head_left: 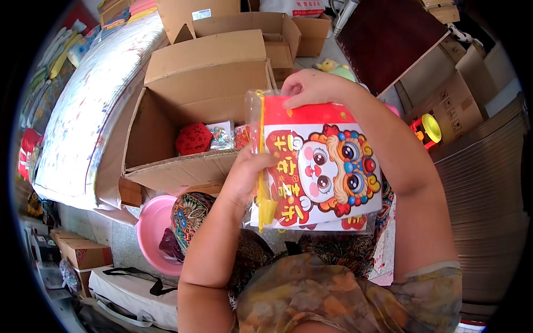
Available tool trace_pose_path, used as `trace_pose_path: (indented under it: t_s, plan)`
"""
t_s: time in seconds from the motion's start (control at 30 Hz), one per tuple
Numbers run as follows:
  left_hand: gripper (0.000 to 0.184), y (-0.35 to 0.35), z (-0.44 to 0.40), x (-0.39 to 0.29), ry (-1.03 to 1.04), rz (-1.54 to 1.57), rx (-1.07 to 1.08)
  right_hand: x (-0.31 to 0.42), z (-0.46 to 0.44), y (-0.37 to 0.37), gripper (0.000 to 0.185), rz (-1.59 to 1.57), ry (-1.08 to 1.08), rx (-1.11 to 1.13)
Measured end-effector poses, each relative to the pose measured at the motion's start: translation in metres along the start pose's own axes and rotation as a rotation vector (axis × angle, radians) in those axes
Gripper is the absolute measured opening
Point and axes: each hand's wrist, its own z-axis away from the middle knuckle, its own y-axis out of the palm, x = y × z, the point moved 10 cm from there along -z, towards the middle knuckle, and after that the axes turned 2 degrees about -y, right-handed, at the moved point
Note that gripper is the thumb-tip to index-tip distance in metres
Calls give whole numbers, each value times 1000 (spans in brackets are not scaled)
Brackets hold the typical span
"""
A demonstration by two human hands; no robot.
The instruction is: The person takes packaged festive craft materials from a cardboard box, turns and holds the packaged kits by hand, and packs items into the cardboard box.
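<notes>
Above my lap is a clear plastic packet (pixel 333 213) of printed paper decorations, with a red top band, yellow characters and a cartoon lion-like figure. A yellow cord or strip runs down its left edge. My left hand (pixel 248 172) grips that left edge, thumb on the front and the other fingers hidden behind. At the top edge, my right hand (pixel 313 89) has thumb and fingers curled closed on the packet. Behind it stands an open cardboard box (pixel 189 166). Inside the box lie a red hexagonal package (pixel 193 139), a silvery packet (pixel 222 136) and a partly covered red item.
A pink basin (pixel 149 233) holding a dark bag sits on the floor at left, beside a pale storage bag (pixel 127 294). A bed (pixel 100 105) lines the left side. More cartons (pixel 319 36) stand behind; a ribbed brown panel (pixel 483 205) is at right.
</notes>
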Motion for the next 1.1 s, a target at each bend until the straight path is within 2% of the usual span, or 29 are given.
trace_pose_path:
  t_s: [0.07,0.1,0.17,0.2,0.27,0.3,0.37,0.4,0.47,0.57,0.67,0.73,0.77,0.83,0.87,0.97,1.0,1.03,1.1]
  plan:
    - [35,-2,3,-13,59,-10,-32,11,9,-29,39,242,-191,-281]
    - [35,-4,2,-15,62,-10,-26,4,13,-32,39,246,-191,-285]
    - [36,-9,3,-29,167,52,-29,-10,49,-77,47,166,-191,-746]
    - [37,-12,6,-37,211,19,-69,-17,55,-79,47,169,-194,-749]
    - [38,-20,7,-41,222,13,-82,-53,84,-97,53,-177,-121,-996]
    - [38,-23,6,-43,228,7,-96,-60,91,-93,53,-178,-123,-1002]
    - [41,-21,8,-48,244,-11,-118,-107,76,-36,51,-1062,68,-652]
    - [43,-22,10,-52,282,22,-126,-109,82,-26,51,-1065,67,-659]
    - [45,-22,11,-56,319,54,-142,-78,74,25,49,-1509,-99,-231]
    - [42,-28,12,-47,225,161,-250,-74,83,60,42,-1474,-11,-265]
    - [38,-26,11,-48,184,223,-195,-58,83,84,41,-1632,-53,-155]
    - [37,-30,6,-49,191,256,-113,-62,82,91,40,-1651,-58,-168]
    - [36,-38,6,-47,203,238,-142,-64,81,94,40,-1662,-58,-176]
    - [43,-42,4,-55,318,254,-134,-66,80,88,40,-1656,-82,-253]
    - [51,-23,8,-57,305,271,2,-62,80,81,38,-1651,-122,-278]
    - [55,-15,18,-69,433,364,98,-59,72,65,35,-1673,-173,-378]
    - [53,-43,27,-84,672,15,-163,-55,68,60,34,-1750,-201,-390]
    - [45,-56,22,-68,574,239,-125,-51,64,57,33,-1828,-231,-400]
    - [46,-33,15,-58,439,270,127,-42,57,48,31,-1894,-317,-466]
